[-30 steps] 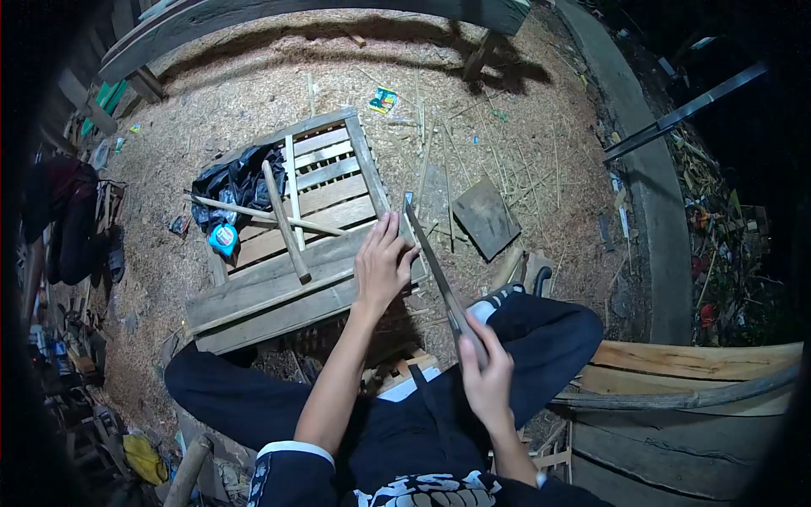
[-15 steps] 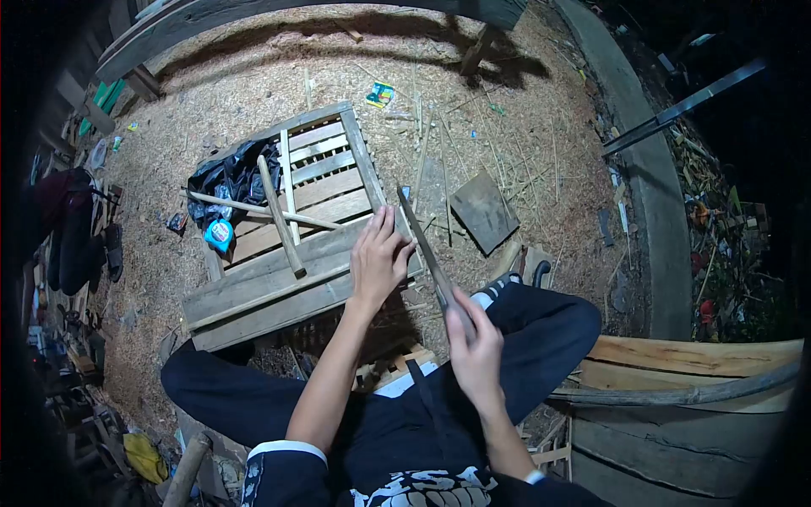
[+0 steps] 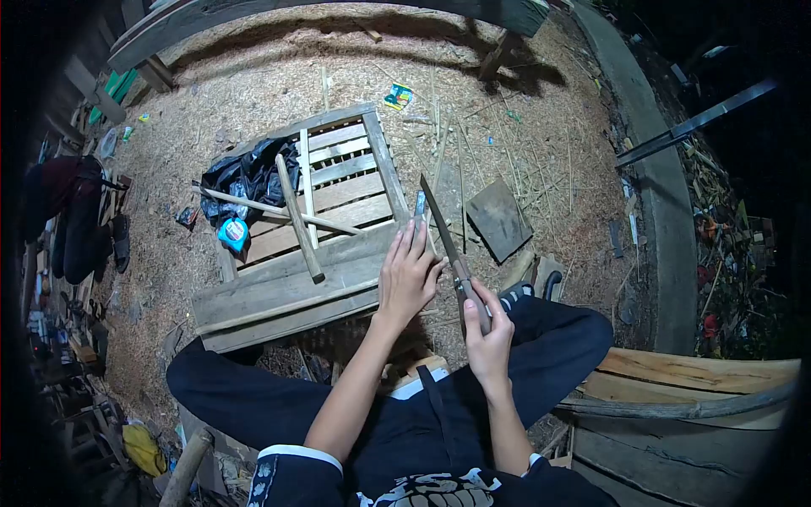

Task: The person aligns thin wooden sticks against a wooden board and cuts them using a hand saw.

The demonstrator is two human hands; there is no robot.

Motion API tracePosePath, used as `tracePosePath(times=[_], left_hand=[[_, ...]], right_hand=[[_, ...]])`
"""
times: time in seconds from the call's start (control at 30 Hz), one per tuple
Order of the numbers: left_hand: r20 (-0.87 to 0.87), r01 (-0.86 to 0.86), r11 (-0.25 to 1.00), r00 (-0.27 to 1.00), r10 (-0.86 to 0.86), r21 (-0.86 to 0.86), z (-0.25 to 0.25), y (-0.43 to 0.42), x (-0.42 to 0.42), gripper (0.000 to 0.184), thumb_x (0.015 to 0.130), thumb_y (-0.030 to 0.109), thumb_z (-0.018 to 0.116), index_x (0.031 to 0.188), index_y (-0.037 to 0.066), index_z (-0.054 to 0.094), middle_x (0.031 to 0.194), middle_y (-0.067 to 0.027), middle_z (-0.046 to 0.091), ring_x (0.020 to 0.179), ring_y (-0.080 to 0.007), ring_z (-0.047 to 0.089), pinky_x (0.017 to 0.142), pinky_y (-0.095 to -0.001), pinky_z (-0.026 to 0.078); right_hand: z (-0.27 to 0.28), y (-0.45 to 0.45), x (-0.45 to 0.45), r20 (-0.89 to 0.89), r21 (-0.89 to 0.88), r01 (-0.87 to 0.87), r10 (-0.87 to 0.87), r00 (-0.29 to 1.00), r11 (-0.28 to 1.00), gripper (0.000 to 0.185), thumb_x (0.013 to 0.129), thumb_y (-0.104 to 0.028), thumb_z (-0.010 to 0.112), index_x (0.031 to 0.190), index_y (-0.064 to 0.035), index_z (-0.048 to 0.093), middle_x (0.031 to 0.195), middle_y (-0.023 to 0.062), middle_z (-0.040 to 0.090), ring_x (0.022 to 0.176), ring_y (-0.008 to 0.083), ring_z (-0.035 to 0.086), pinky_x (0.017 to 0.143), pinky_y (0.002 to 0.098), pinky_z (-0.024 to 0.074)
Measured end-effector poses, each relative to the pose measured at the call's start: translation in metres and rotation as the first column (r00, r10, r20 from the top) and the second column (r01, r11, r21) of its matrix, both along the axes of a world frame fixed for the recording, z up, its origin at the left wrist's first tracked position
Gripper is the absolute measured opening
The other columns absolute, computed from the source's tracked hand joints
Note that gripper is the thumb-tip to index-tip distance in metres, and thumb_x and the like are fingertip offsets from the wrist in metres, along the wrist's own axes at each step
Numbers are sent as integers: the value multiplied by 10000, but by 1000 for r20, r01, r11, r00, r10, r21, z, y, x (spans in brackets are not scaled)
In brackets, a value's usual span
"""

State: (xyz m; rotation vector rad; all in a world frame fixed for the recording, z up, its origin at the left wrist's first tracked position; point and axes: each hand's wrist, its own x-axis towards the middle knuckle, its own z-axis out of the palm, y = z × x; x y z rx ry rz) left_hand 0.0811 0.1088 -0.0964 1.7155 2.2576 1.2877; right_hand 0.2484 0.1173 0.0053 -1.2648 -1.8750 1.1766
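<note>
Holding saw (image 3: 441,225) w/ R hand (image 3: 490,340)

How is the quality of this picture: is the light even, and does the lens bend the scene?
Head view: uneven light, pale on the ground, nearly black at the far right; hard shadows below the upper beam; corners dark, and the concrete strip curves, probably lens distortion.

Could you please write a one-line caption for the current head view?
Left hand resting on a slatted wooden panel, right hand holding a long blade.
</note>
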Motion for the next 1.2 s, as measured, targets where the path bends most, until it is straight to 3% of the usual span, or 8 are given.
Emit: tracePosePath(times=[0.23,0.3,0.33,0.6,0.83,0.97,1.1,1.2], left_hand=[[-31,23,999,999,-24,-38,4,2,-11,220,915,252,769,969,46,711,1537,-197,557,1476,-378,463,1242,-536,313],[24,5,999,1000,-4,-36,4,1,-22,214,916,250,770,989,55,721,1498,-191,591,1468,-367,471,1252,-543,287],[58,29,999,998,-28,-28,4,1,-26,211,912,249,773,995,60,730,1472,-192,611,1466,-363,475,1246,-556,296],[-25,36,999,999,-36,-14,1,2,-27,155,895,194,789,964,68,733,1429,-112,665,1428,-371,518,1224,-575,346],[16,38,999,999,-38,-8,4,4,-29,172,889,224,802,899,65,738,1428,-124,667,1433,-364,522,1230,-549,353],[6,72,997,997,-72,-30,4,3,-28,180,907,251,779,910,73,753,1458,-151,640,1450,-379,500,1239,-549,333],[0,78,997,997,-78,-22,6,5,-28,182,891,229,802,892,59,738,1465,-140,640,1461,-383,489,1224,-549,354],[7,32,999,999,-32,-31,4,4,-27,179,879,242,813,894,75,748,1509,-147,602,1466,-395,479,1228,-539,352]], right_hand=[[-8,2,-5,-7,-8,2,-2,1000,1000,385,1043,-156,641,1357,67,649,1282,185,727,1183,205,673,1044,345,501],[-9,4,-14,-17,53,-30,31,999,998,396,1043,-188,633,1361,49,651,1305,228,718,1219,300,694,1053,391,515],[-9,3,-19,-21,53,-27,28,999,998,403,1041,-201,635,1356,51,654,1290,231,724,1215,305,696,1056,393,512],[0,-1,-14,-30,39,-32,33,999,999,400,1045,-187,630,1361,58,647,1309,246,714,1243,312,690,1062,392,512],[37,-34,38,62,-75,-29,33,998,997,398,1041,-165,636,1374,52,644,1317,240,713,1221,282,702,1039,372,523],[30,-38,38,33,-163,40,-35,999,986,389,1042,-161,631,1367,53,646,1284,240,726,1196,270,712,1019,374,529],[2,-25,10,-3,-49,19,-19,1000,999,391,1053,-168,614,1368,63,631,1252,244,729,1152,276,723,995,380,537],[12,-26,2,11,-53,11,-11,1000,999,394,1050,-168,623,1368,64,631,1257,249,726,1154,275,722,994,374,538]])
